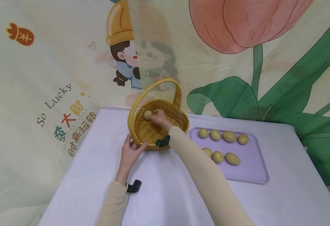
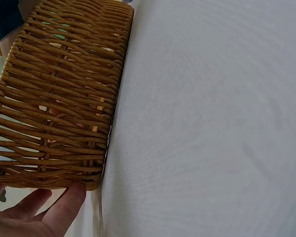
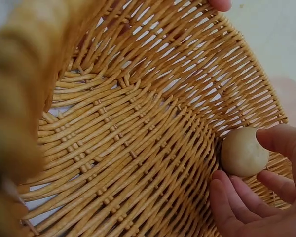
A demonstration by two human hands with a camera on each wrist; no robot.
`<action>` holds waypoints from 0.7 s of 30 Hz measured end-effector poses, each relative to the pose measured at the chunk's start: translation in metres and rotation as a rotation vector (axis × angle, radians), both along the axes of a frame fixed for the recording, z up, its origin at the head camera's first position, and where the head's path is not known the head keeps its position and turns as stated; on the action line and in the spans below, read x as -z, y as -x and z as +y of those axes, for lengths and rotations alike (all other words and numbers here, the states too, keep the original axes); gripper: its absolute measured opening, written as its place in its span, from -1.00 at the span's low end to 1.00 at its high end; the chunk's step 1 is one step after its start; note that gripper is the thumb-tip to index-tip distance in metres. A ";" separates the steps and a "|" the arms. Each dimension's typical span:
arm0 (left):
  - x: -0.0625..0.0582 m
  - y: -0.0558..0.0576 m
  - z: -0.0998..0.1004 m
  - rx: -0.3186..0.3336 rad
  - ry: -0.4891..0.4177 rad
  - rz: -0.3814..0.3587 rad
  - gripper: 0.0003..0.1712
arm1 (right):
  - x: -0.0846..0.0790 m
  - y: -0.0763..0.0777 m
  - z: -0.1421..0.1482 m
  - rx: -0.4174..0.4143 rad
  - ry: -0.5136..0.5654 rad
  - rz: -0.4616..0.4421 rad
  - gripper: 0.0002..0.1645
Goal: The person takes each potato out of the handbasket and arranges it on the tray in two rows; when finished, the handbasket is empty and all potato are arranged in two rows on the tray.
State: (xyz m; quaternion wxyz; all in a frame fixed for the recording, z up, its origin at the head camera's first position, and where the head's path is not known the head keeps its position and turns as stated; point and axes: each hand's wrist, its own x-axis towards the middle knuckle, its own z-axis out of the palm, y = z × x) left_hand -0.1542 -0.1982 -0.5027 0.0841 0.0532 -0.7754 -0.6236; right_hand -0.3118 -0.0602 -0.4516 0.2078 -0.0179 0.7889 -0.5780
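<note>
A wicker basket [image 1: 160, 147] with a tall arched handle stands toward the back of the table. Inside it, my right hand [image 1: 159, 118] holds a round, pale potato [image 3: 244, 152] near the far left wall, with thumb and fingertips at its sides. My left hand [image 1: 131, 154] grips the basket's near left side, thumb and fingers spread along the outer wall. In the left wrist view, the fingers [image 2: 64, 210] press against the woven side.
To the basket's right, a lilac tray [image 1: 246, 171] bears several potatoes [image 1: 229, 136] in two rows; my right sleeve [image 1: 201, 169] covers its near left corner. A white cloth [image 1: 283, 150] covers the table. Printed fabric [image 1: 83, 56] hangs behind it.
</note>
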 end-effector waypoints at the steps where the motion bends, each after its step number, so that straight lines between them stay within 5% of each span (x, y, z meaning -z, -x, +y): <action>1: 0.000 0.000 0.000 0.002 -0.002 -0.002 -0.01 | 0.000 0.001 -0.001 0.004 -0.004 0.001 -0.29; 21: 0.000 0.000 0.000 -0.016 -0.003 0.012 -0.01 | -0.005 -0.004 -0.015 0.041 -0.058 0.077 -0.30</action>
